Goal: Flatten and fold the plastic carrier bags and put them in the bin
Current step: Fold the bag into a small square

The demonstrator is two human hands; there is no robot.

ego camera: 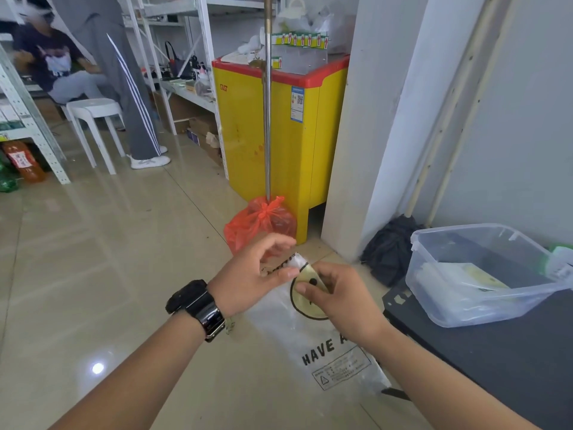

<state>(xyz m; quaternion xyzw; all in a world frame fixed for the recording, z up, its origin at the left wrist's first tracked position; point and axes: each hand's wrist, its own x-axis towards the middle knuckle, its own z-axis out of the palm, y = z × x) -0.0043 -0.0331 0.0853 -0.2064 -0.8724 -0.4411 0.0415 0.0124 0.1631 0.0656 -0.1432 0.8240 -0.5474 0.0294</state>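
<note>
Both hands, left hand (252,274) and right hand (336,294), are pinching the top of a clear smiley-print carrier bag (313,333) hanging in mid-air, unfolded. One folded bag (462,282) is already lying in the clear plastic bin (434,308) on the bench (496,367).

"HAVE" on clear bag (325,352); "STAST" on freezer (248,125)

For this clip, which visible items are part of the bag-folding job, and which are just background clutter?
Part of the job:
- clear printed carrier bag, pinched by left hand and right hand
- clear plastic bin holding a folded bag

Just lying about:
- orange bag on the floor
- yellow freezer
- white stool
- black bag
</note>
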